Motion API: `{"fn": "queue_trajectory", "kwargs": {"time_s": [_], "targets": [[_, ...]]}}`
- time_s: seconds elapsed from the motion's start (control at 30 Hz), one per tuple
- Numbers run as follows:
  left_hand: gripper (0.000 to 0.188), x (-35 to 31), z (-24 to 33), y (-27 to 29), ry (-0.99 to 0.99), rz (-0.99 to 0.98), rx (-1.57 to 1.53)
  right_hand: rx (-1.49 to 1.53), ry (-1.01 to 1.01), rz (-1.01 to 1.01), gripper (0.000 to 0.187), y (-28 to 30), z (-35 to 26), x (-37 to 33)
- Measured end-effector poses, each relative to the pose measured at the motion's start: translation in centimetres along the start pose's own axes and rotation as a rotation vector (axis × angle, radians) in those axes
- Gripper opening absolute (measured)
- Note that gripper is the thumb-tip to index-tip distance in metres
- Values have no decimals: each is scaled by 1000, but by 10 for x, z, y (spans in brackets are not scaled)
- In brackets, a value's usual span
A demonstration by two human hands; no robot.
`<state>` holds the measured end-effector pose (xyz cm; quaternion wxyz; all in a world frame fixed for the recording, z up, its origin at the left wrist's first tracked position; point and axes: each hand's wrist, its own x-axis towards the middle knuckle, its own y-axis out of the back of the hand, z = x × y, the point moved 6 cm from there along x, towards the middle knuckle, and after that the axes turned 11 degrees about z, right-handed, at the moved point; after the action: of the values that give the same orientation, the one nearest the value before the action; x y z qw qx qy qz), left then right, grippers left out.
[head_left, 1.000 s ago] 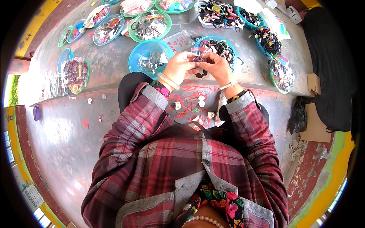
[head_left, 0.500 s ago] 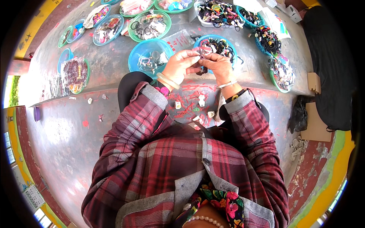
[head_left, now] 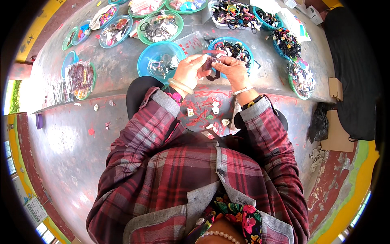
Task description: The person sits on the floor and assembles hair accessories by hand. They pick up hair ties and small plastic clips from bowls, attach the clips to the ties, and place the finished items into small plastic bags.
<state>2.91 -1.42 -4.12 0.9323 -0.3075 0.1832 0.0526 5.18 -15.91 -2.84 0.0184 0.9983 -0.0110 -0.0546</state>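
In front of me, both hands are raised between two blue basins. My left hand (head_left: pixel 189 73) pinches one side of a dark maroon hair tie (head_left: pixel 209 64), and my right hand (head_left: pixel 233 72) pinches the other side with thumb and fingertips. Part of its fuzzy loop hangs below the fingers. A thin red strip (head_left: pixel 214 52) shows just above the fingertips; whether it is joined to the hair tie I cannot tell. Behind my right hand stands a blue basin (head_left: pixel 250 45) of black and coloured hair ties. Beside my left hand is a light blue basin (head_left: pixel 146 53) holding clear packets.
More basins with packets stand at the far left, including a green basin (head_left: pixel 178 22). A white tub (head_left: pixel 211 16) of hair ties is at the back. Red scraps (head_left: pixel 199 116) litter the floor before me. A black bag (head_left: pixel 319 122) and cardboard (head_left: pixel 339 132) lie right.
The dark maroon hair tie has turned between my fingers, so more of it shows and its loop now hangs lower. Both hands stay in nearly the same place.
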Motion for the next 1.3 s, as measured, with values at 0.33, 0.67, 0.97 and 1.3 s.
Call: {"fn": "queue_trajectory", "kwargs": {"time_s": [0.33,0.67,0.97,1.3], "targets": [[23,-1,1,-2,-35,-3,112,-647,775,104,26,-9,-61,-22],[23,-2,-2,-1,3,-32,83,-643,630,-33,24,-7,-45,-11],[24,-1,-4,-2,4,-37,64,-681,619,-49,22,-6,-43,-11],[26,-5,-1,-3,-35,-8,180,-787,734,-6,19,-5,-50,-17]]}}
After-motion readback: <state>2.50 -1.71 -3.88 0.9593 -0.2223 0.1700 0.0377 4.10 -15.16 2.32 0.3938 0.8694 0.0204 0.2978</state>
